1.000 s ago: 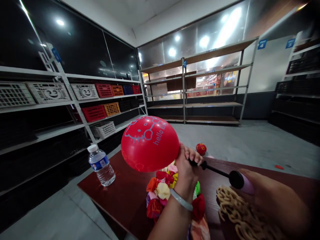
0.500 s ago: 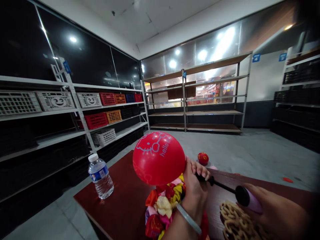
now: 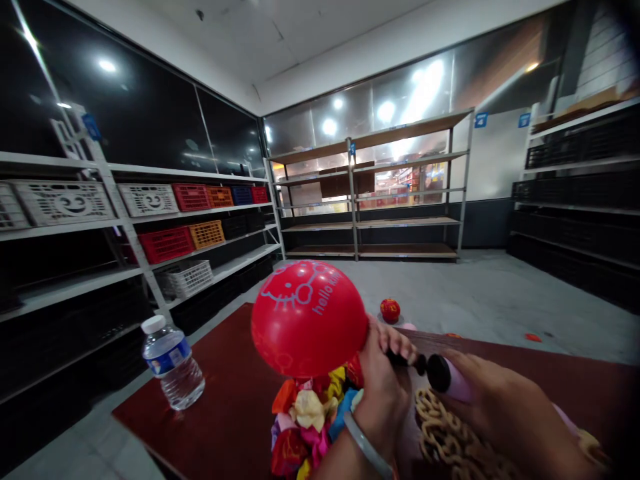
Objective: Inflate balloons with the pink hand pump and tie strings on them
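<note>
A large red balloon [image 3: 310, 320] with a cat print and "hello" lettering bulges over the table. My left hand [image 3: 385, 360], closed at its neck, holds it on the black nozzle end of a hand pump. My right hand [image 3: 495, 393] wraps round the pump's pale purple body [image 3: 457, 383], close to the left hand. Below the balloon lies a pile of deflated balloons [image 3: 310, 410] in several colours, partly hidden by the left wrist. Beige looped pieces [image 3: 450, 433] lie beneath the right hand.
A water bottle [image 3: 173, 363] stands on the dark red table [image 3: 220, 400] at the left. A small red balloon [image 3: 390, 310] is on the floor beyond the table. Shelves with crates [image 3: 165, 243] line the left wall; brown shelving [image 3: 405, 250] stands at the back.
My right hand has moved in toward my left, and the black rod between them no longer shows. The balloon looks slightly larger. The view has turned slightly right.
</note>
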{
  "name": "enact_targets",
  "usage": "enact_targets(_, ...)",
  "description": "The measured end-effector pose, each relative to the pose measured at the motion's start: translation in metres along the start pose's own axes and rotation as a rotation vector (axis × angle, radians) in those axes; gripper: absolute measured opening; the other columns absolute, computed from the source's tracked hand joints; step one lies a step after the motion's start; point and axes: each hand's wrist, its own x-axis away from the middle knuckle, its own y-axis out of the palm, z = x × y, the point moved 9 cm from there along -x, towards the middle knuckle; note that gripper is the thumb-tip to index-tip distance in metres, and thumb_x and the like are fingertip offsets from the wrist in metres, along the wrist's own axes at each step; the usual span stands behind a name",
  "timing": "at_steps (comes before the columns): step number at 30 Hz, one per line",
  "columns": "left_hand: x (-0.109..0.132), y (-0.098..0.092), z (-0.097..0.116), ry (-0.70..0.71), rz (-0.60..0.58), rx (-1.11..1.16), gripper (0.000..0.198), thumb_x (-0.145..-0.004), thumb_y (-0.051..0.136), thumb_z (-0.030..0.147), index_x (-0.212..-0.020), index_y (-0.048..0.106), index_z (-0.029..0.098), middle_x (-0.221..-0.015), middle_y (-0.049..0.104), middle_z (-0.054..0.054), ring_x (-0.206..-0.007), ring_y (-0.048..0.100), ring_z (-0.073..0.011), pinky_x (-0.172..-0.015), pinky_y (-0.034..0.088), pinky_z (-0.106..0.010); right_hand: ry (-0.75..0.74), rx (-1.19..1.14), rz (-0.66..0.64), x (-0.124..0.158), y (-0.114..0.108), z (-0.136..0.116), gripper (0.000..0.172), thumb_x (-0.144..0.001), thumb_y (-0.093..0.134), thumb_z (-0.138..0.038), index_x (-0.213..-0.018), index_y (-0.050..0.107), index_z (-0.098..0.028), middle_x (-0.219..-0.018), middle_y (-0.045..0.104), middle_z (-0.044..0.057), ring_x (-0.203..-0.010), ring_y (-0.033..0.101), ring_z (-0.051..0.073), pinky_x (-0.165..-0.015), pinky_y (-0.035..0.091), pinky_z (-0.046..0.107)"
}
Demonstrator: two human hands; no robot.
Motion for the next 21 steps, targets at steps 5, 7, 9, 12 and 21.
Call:
enact_targets(5,-0.018,-0.012,0.043,0.058,0.072,0.028,0.051,-0.089,0.06,0.043,-0.056,0.03,0.019,-0.047,0.029,0.005,-0.04,0.032,-0.0094,-0.044,0.026,-0.024,0.043,0.047,-0.133,0.0,0.003,0.027,0.047,-0.078,0.063,-0.048,-0.121,0.064,-0.028,-0.113,0.072,0.007,-0.091,0.071,0.029,-0.07,0.056,0.039)
enact_targets(7,-0.024,-0.015,0.055,0.093,0.068,0.023,0.049,-0.09,0.059,0.04,-0.057,0.029,0.019,-0.047,0.029,0.005,-0.041,0.032,-0.0092,-0.044,0.025,-0.024,0.057,0.043,-0.163,0.001,0.003,0.039,0.047,-0.079,0.063,-0.046,-0.123,0.062,-0.028,-0.113,0.072,0.006,-0.092,0.07,0.028,-0.073,0.055,0.038)
enact_targets(9,-0.028,-0.017,0.059,0.102,0.068,0.022,0.05,-0.09,0.059,0.038,-0.058,0.027,0.019,-0.048,0.028,0.005,-0.041,0.033,-0.0089,-0.044,0.025,-0.024,0.064,0.054,-0.183,0.002,0.001,0.047,0.046,-0.08,0.063,-0.047,-0.122,0.062,-0.028,-0.113,0.072,0.005,-0.093,0.07,0.027,-0.075,0.054,0.038)
enact_targets(12,-0.031,-0.018,0.056,0.11,0.06,0.018,0.052,-0.087,0.063,0.04,-0.059,0.025,0.019,-0.049,0.028,0.006,-0.042,0.033,-0.0081,-0.044,0.026,-0.023,0.064,0.104,-0.187,0.003,-0.002,0.051,0.046,-0.079,0.062,-0.048,-0.121,0.062,-0.028,-0.111,0.072,0.005,-0.093,0.069,0.026,-0.073,0.052,0.036)
enact_targets(21,-0.01,-0.01,0.004,0.005,0.026,0.012,0.05,-0.088,0.062,0.043,-0.059,0.029,0.019,-0.052,0.029,0.005,-0.044,0.033,-0.008,-0.047,0.028,-0.024,0.027,0.158,-0.176,0.001,-0.003,0.017,0.044,-0.078,0.063,-0.042,-0.118,0.061,-0.024,-0.102,0.072,0.007,-0.081,0.069,0.025,-0.068,0.05,0.036)
